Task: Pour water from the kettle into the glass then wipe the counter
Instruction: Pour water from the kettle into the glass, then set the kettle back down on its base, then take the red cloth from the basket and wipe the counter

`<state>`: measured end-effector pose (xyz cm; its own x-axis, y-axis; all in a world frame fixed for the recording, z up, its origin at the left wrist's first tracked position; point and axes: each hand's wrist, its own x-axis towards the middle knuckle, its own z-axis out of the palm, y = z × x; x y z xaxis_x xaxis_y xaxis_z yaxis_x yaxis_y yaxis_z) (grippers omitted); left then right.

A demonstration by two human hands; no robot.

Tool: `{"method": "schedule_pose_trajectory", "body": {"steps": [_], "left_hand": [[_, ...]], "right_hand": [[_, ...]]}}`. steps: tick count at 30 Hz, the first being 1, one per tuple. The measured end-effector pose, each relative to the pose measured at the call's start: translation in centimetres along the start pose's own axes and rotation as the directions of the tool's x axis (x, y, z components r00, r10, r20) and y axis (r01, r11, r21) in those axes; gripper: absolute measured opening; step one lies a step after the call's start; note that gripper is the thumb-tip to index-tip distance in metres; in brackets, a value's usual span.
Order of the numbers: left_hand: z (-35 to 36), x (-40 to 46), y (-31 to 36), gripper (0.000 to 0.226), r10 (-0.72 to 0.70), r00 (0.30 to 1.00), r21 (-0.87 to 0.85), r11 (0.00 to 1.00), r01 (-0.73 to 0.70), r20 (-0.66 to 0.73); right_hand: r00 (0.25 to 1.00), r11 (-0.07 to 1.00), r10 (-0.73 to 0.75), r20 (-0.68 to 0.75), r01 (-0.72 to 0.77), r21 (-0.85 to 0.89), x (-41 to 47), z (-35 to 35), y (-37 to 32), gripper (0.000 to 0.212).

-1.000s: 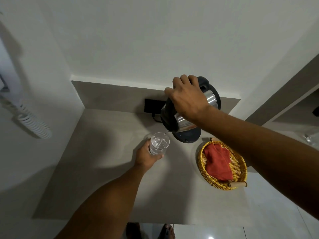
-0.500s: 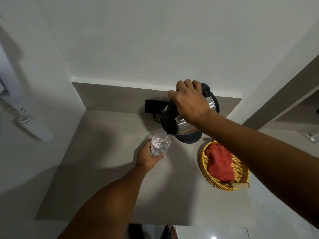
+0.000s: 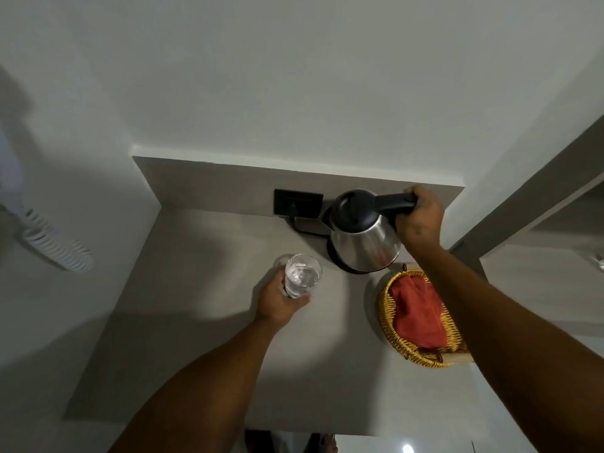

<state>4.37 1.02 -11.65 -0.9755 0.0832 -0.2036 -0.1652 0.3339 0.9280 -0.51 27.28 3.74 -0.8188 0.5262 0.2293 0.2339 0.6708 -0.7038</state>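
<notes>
Head view, looking down on a grey counter (image 3: 202, 322) set in a corner. Kettle (image 3: 362, 237), steel body with black lid, upright at the back of the counter, over its dark base; right hand (image 3: 421, 217) clamped round the black handle on the kettle's right side. Glass (image 3: 302, 279), holding water, just in front and to the left of the kettle, apart from it; left hand (image 3: 277, 302) closed round its lower wall. Woven yellow basket (image 3: 387, 308) in front and to the right of the kettle, with a red cloth (image 3: 418, 312) lying inside. Black wall socket (image 3: 297, 204) just behind and left of the kettle, plug inserted.
</notes>
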Motion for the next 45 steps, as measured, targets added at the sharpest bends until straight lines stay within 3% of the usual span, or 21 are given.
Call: {"method": "schedule_pose_trajectory", "body": {"steps": [6, 11, 20, 24, 26, 28, 31, 34, 37, 40, 45], "left_hand": [[0.2, 0.3, -0.3, 0.076, -0.001, 1.0, 0.007, 1.0, 0.001, -0.002], [0.3, 0.4, -0.4, 0.078, 0.009, 1.0, 0.032, 0.999, -0.009, 0.002], [0.4, 0.8, -1.0, 0.08, 0.046, 0.999, 0.077, 0.996, -0.045, -0.017], [0.4, 0.8, -0.9, 0.079, 0.062, 0.998, 0.093, 0.994, -0.06, -0.019], [0.5, 0.7, -0.8, 0.078, 0.066, 0.997, 0.111, 0.992, -0.062, -0.031], [0.6, 0.7, -0.8, 0.081, 0.061, 0.998, 0.139, 0.989, -0.056, -0.032], [0.2, 0.5, -0.9, 0.086, 0.106, 0.994, 0.224, 0.969, -0.101, -0.012], [-1.0, 1.0, -1.5, 0.093, 0.155, 0.988, 0.399, 0.904, -0.151, 0.024], [-2.0, 1.8, -2.4, 0.11, 0.154, 0.98, 0.652, 0.731, -0.2, 0.128], [-2.2, 2.2, -4.0, 0.118, 0.157, 0.966, 0.819, 0.512, -0.258, 0.206], [-2.1, 2.1, -4.7, 0.116, 0.188, 0.96, 0.848, 0.454, -0.274, 0.209]], "right_hand": [[0.971, 0.958, 0.236, -0.039, -0.226, 0.177, 0.6, 2.2, 3.6, 0.028], [0.94, 0.919, 0.339, -0.04, -0.321, 0.227, 1.3, 3.5, 5.3, 0.035], [0.911, 0.883, 0.411, -0.013, -0.395, 0.252, 2.0, 2.7, 7.8, 0.034], [0.941, 0.924, 0.335, 0.05, -0.338, 0.176, 2.0, 2.1, 7.7, 0.036], [0.951, 0.931, 0.293, 0.096, -0.307, 0.196, 1.1, 1.3, 8.3, 0.048], [0.948, 0.92, 0.311, 0.062, -0.317, 0.23, -1.4, 0.6, 9.5, 0.066], [0.956, 0.951, 0.293, -0.014, -0.29, 0.105, -7.6, 0.4, 12.4, 0.056], [0.951, 0.953, 0.266, 0.158, -0.235, -0.192, -12.5, 1.2, 15.0, 0.053], [0.942, 0.881, 0.223, 0.252, -0.084, -0.467, -13.6, 2.1, 16.3, 0.066], [0.918, 0.829, 0.303, 0.257, -0.121, -0.546, -13.1, 2.8, 16.4, 0.064], [0.929, 0.841, 0.271, 0.254, -0.1, -0.532, -12.4, 2.3, 16.4, 0.051]]}}
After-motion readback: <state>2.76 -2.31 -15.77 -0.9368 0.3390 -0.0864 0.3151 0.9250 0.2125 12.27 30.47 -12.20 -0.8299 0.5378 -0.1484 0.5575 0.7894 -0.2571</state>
